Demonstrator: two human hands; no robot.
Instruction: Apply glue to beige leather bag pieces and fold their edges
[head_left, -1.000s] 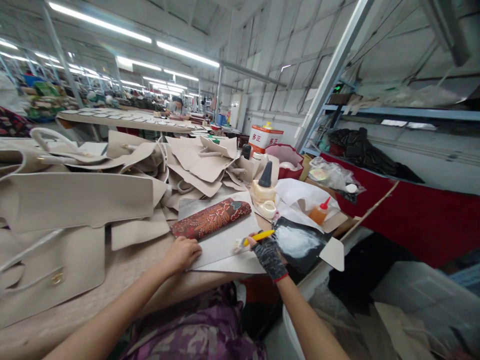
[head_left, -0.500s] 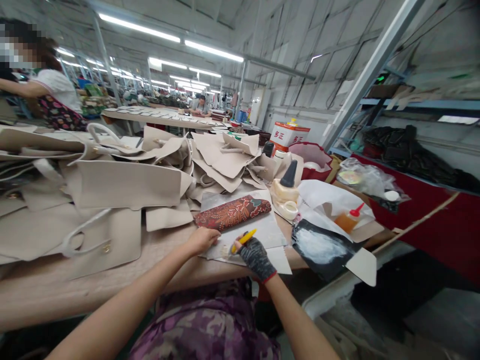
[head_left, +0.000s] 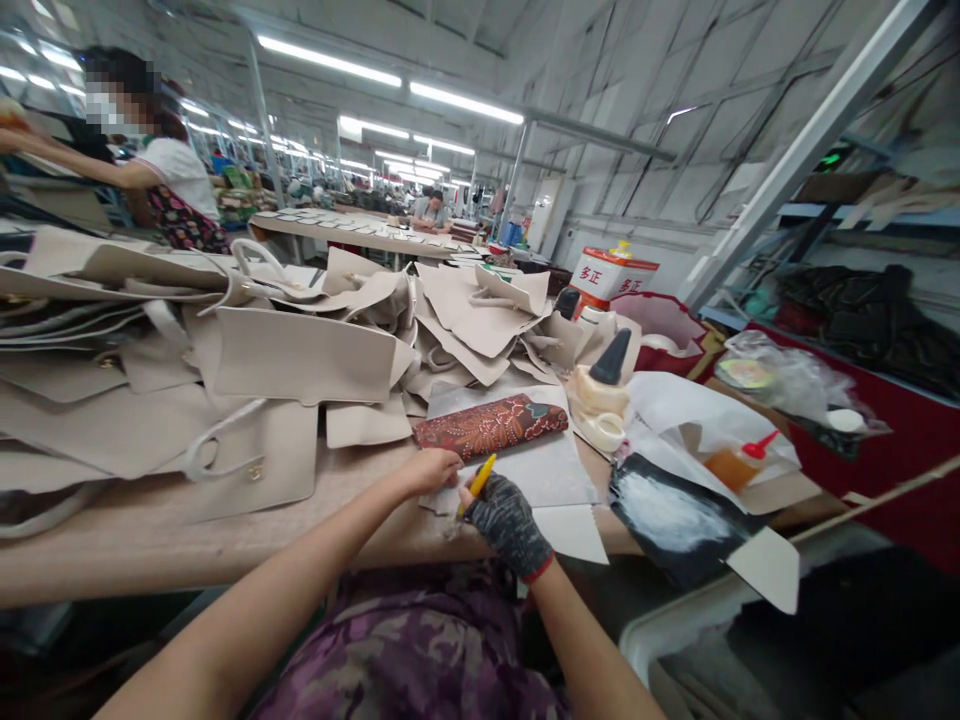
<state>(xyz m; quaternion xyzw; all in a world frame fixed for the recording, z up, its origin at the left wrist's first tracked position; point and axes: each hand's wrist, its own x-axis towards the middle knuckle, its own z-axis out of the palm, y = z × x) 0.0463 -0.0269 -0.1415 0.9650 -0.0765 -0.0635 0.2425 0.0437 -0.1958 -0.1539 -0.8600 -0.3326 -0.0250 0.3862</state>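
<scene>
The patterned piece [head_left: 491, 428] lay just beyond both hands, near the centre of the frame, on a pale sheet [head_left: 559, 478] spread over the surface [head_left: 150, 550]. Its long axis ran mostly across the frame, its right end slightly higher than its left. The left hand [head_left: 435, 468] was the nearer, close under the piece's lower left edge; whether the fingertips touched it could not be told. The right hand [head_left: 510, 522] was lower and to the right, below the piece's middle.

The bare left hand had its fingers partly curled, and whether they gripped anything was unclear. The right hand, in a dark grey glove with bare fingertips, was closed around a yellow-handled brush [head_left: 478, 482], whose handle slanted up to the right and whose lower end was blurred.

The patterned piece looked long and narrow, reddish brown, with orange flower shapes, pale dots and a grey-green patch towards its right end.
</scene>
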